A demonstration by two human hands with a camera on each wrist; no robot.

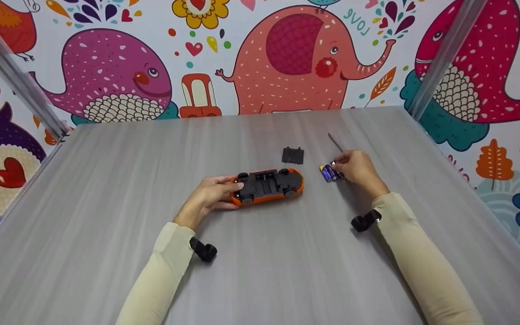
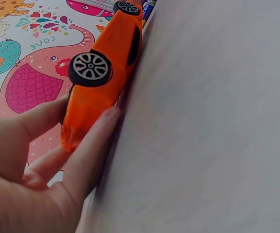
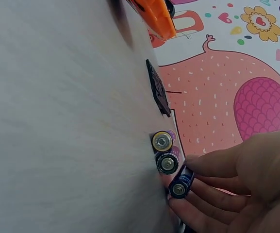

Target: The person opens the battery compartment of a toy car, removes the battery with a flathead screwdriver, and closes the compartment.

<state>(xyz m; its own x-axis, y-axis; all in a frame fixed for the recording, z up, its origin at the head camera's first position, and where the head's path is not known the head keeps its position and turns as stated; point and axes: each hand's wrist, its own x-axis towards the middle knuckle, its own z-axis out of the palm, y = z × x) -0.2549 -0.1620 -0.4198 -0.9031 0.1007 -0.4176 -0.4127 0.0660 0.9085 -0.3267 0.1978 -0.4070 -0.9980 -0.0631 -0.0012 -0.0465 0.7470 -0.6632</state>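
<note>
An orange toy car (image 1: 266,187) lies upside down on the table, its black underside and an open compartment facing up. My left hand (image 1: 206,196) grips one end, thumb on the underside and fingers along the sides; the left wrist view shows the car's wheels (image 2: 90,68) from the side. Over to the right, my right hand (image 1: 359,170) pinches a blue battery (image 3: 182,182) between thumb and fingers. Two more batteries (image 3: 167,162) lie side by side right against it. A thin black cover (image 1: 293,155) rests flat beyond the car.
A thin metal rod (image 1: 335,141) lies just beyond the right hand, its near end hidden by the fingers. Behind the grey table (image 1: 151,153) stands a wall (image 1: 251,99) printed with cartoon animals. Metal posts (image 1: 445,63) rise at the far corners.
</note>
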